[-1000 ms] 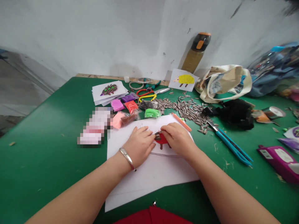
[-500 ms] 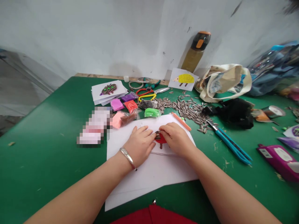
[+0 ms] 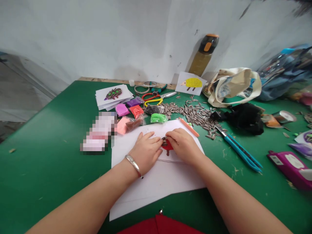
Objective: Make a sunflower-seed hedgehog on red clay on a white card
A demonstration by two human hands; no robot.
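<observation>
One green table [image 3: 48, 146] is carrying the scene, with white paper [image 3: 146, 191] lying near its front edge and serving as the work surface. Beyond the paper's far right corner, a loose spread of striped seeds [image 3: 198, 115] is covering part of the green.

The person's left hand [image 3: 145, 152] is resting palm down on the paper, its fingers reaching forward and slightly spread, their tips lying at the left side of a red shape [image 3: 168, 145]. The right hand [image 3: 184, 146] is leaning in from the opposite side, thumb and forefinger drawn together over the shape's upper part; whether they are pinching a seed cannot be told. The red shape is lying on the paper between the hands, its right part disappearing behind the right fingers and a brown stub [image 3: 168, 153] showing below. Smallest of all, a few dark seeds [image 3: 164, 142] are sitting at its upper left.

The step appears to be seating seeds on the red. Doing it well is probably meaning the left hand bracing the paper without nudging the placed seeds, the right fingertips pressing lightly and straight down, and each seed lying close beside its neighbour.
</observation>
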